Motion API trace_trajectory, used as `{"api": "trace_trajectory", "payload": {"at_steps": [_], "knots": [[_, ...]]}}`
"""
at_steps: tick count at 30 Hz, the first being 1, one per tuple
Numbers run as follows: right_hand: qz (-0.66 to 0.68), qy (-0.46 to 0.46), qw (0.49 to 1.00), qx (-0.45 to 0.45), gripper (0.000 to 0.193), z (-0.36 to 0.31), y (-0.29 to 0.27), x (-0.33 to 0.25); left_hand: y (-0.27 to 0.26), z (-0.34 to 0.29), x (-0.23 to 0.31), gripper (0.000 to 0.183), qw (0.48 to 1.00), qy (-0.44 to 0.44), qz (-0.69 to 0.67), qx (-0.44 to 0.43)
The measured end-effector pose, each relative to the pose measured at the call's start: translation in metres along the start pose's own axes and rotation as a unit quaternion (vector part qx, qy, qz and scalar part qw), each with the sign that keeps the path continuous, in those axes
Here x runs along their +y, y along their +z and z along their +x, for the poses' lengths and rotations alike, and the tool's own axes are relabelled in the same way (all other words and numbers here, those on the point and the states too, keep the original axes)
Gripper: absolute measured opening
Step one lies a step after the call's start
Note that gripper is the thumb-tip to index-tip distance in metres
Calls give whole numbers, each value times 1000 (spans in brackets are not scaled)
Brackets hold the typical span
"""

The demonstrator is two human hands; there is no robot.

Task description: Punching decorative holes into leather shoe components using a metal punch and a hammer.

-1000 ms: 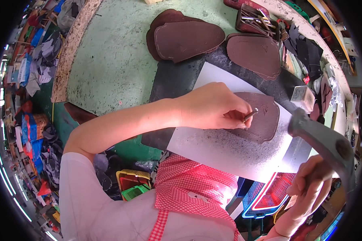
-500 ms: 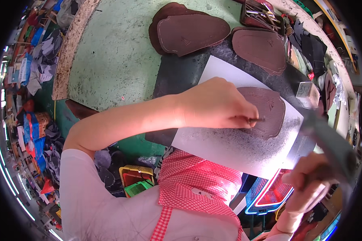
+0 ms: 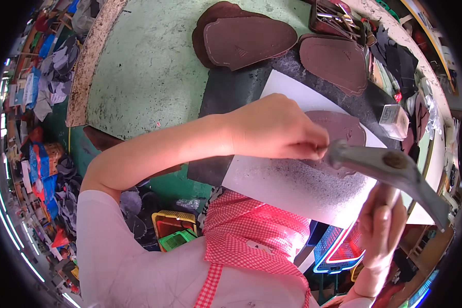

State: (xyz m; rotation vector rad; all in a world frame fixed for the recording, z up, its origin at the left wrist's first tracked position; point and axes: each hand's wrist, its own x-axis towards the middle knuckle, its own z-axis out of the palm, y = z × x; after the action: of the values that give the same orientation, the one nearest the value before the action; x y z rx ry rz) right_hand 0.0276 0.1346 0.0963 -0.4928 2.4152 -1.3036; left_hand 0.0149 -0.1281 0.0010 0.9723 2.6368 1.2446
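My left hand [image 3: 280, 128] is closed over the dark brown ribbed piece [image 3: 344, 124] that lies on a white sheet [image 3: 264, 172]. Its fingers pinch a short, thin metal punch, mostly hidden now by the fingers and the hammer. In my right hand [image 3: 381, 226] is the handle of a grey metal hammer [image 3: 372, 161]. From the camera, the round hammer face lies right beside my left fingertips; I cannot tell whether it touches the punch. Part of the brown piece is covered by my hand and the hammer.
Brown cut pieces [image 3: 254, 41] are stacked at the back, with another stack [image 3: 333, 61] to their right. Beyond stands a box of metal tools [image 3: 339, 20]. A small white box [image 3: 393, 121] sits at the right. Under the white sheet is a dark mat [image 3: 218, 97]. Plastic baskets [image 3: 339, 251] stand below the table edge.
The hammer has swung down and leftward from the right, its head now beside my left fingertips. My left hand has stayed at nearly the same spot on the brown piece.
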Motion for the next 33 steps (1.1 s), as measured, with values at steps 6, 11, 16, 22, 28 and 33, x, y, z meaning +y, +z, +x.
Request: {"api": "trace_trajectory", "payload": {"at_steps": [6, 11, 16, 22, 28, 33], "knots": [[217, -32, 784, -580, 14, 43, -84, 31, -5, 12, -5, 11, 986, -9, -161, -35], [-49, -35, 998, -37, 41, 2, 1, -6, -2, -1, 2, 15, 999, 21, -35, -12], [-17, 50, 998, 33, 50, -13, -26, 32, -1, 16, -1, 10, 912, -199, -357, 25], [-81, 142, 986, 20, 32, -33, -31, 59, 4, 82, 5, 10, 973, -102, -192, 80], [-85, 72, 994, -8, 19, -39, -27, 71, 62, 221, -8, 13, 968, 80, -28, 237], [-47, 67, 996, 19, 16, -37, -26, 75, 48, 209, 1, 13, 977, 18, -70, 201]]}}
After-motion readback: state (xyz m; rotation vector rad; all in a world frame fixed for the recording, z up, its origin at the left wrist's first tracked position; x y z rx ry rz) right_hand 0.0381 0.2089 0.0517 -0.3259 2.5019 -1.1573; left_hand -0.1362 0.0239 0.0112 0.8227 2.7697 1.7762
